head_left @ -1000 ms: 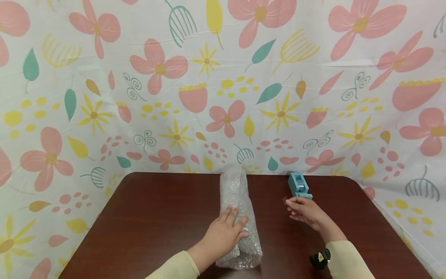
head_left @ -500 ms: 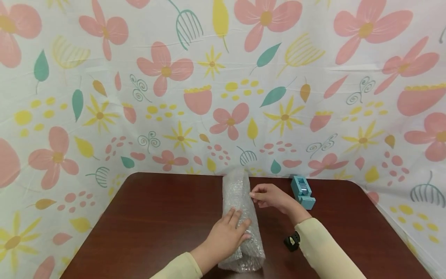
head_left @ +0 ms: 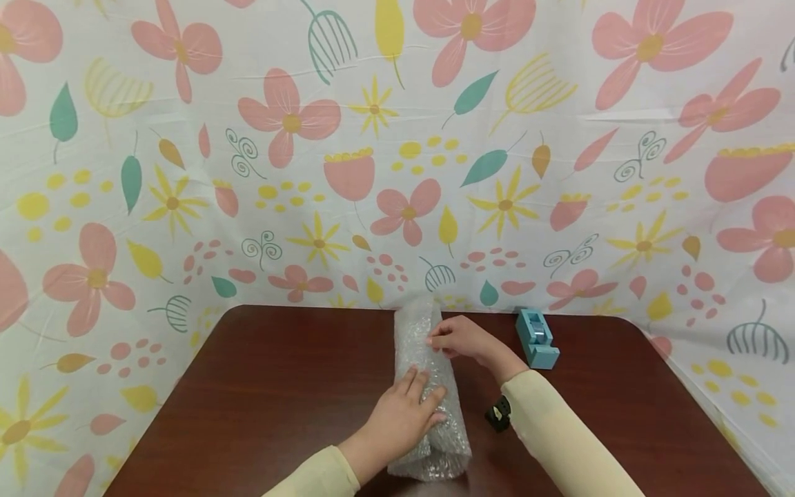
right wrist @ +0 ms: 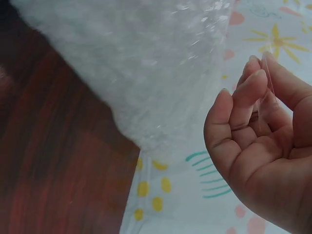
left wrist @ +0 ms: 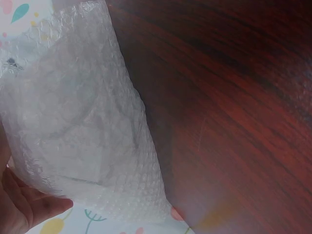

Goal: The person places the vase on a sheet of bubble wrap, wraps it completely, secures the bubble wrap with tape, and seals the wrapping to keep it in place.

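A long roll of clear bubble wrap [head_left: 413,335] lies lengthwise on the dark brown table [head_left: 298,373], its near end loosely folded. My left hand [head_left: 397,417] rests flat on the lower half of the roll, fingers spread. In the left wrist view, fingers [left wrist: 53,207] show along one edge of the wrap [left wrist: 83,117]. Over the upper part of the roll, my right hand [head_left: 462,338] pinches a piece of clear tape [right wrist: 271,80] between thumb and index finger, as the right wrist view shows; its other fingers are bent. What the wrap encloses is hidden.
A light blue tape dispenser [head_left: 537,338] stands at the back right of the table. A floral cloth [head_left: 410,138] hangs right behind the table and along its sides. A black wrist camera [head_left: 499,414] sits under the right sleeve.
My right hand has moved left from the tape dispenser to the upper part of the bubble wrap, carrying the tape. The left hand stays on the roll.
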